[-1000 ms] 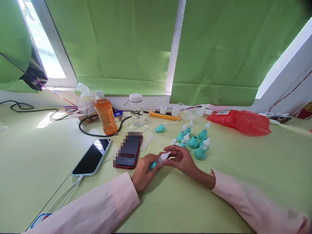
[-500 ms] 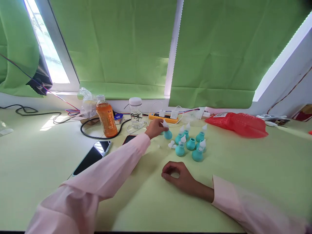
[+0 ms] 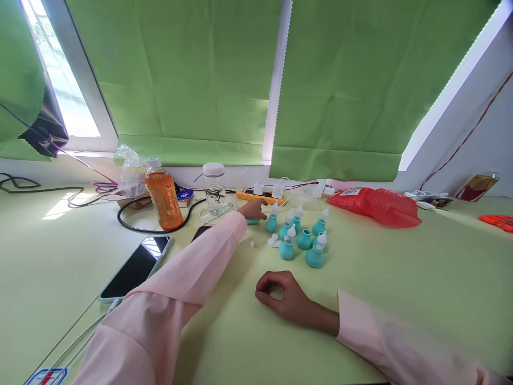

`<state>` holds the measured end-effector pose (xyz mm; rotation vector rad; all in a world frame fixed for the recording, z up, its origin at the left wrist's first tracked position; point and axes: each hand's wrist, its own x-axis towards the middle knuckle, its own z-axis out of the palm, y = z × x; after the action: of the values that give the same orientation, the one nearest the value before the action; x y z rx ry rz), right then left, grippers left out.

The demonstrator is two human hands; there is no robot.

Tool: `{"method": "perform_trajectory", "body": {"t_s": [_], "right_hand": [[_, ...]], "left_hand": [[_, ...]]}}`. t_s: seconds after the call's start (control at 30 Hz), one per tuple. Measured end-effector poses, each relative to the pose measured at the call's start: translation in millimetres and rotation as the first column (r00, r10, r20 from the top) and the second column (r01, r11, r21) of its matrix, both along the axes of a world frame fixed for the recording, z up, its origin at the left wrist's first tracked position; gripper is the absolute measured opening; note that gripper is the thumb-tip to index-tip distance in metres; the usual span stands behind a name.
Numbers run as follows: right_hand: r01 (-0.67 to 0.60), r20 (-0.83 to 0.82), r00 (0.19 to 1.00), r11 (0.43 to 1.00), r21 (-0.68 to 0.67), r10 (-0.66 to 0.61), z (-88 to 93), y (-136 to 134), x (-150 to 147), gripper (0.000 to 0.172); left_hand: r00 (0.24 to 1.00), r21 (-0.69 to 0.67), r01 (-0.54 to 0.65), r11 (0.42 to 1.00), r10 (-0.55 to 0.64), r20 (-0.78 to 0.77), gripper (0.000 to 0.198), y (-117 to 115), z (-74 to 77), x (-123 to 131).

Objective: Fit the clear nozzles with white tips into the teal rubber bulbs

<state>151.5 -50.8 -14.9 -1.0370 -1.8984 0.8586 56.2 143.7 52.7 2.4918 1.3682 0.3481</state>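
Observation:
Several teal squeeze bulbs with white pointed nozzles, like baby nasal aspirators, stand upright in a group on the table. My left hand [image 3: 252,209] is just left of the rearmost-left aspirator [image 3: 271,222], with finger and thumb apart and nothing between them. Partly hidden beneath that hand is another teal piece [image 3: 253,221]. One teal bulb [image 3: 304,239] in the group has an open neck and no nozzle. Small white pieces [image 3: 274,240] lie by the front aspirator [image 3: 286,249]. My right hand [image 3: 282,299] rests nearer me, fingertips and thumb curled together in an empty ring.
A phone [image 3: 136,270], an orange drink bottle [image 3: 164,198] and a clear jar [image 3: 215,190] are on the left. Behind the bulbs lies an orange power strip [image 3: 260,196] with chargers. A red plastic package [image 3: 377,207] sits at right.
My left hand has let go of the aspirator, which now stands on the table, and has drawn slightly away to its left. My right hand keeps its curled pose. The view has shifted a little.

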Motion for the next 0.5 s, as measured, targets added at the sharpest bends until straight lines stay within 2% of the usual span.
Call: {"method": "perform_trajectory", "body": {"t_s": [0.1, 0.2, 0.27, 0.4, 0.5], "right_hand": [[-0.008, 0.000, 1.000, 1.000, 0.005, 0.008, 0.1, -0.2, 0.2, 0.004], [-0.009, -0.006, 1.000, 1.000, 0.014, 0.009, -0.6, 0.1, 0.3, 0.004], [-0.008, -0.007, 1.000, 0.999, 0.035, 0.009, -1.7, 0.9, 0.7, 0.004], [0.024, 0.005, 1.000, 0.993, 0.120, -0.025, -4.2, 3.8, 3.5, 0.005], [0.042, 0.044, 0.998, 0.971, 0.237, -0.054, -5.5, 7.9, 8.0, 0.006]], "left_hand": [[0.997, 0.023, -0.027, 0.999, 0.029, -0.074, 0.055, 7.0, -6.4, -13.2], [0.989, 0.028, -0.046, 0.999, 0.050, -0.141, 0.040, 5.0, -20.5, -18.9], [0.986, 0.043, -0.045, 0.998, 0.051, -0.156, 0.036, 1.4, -25.2, -20.5], [0.993, 0.109, -0.042, 0.993, 0.054, -0.108, 0.040, -10.6, -13.3, -30.2], [0.998, 0.142, -0.018, 0.990, 0.027, -0.061, 0.044, -34.1, -1.2, -43.6]]}}
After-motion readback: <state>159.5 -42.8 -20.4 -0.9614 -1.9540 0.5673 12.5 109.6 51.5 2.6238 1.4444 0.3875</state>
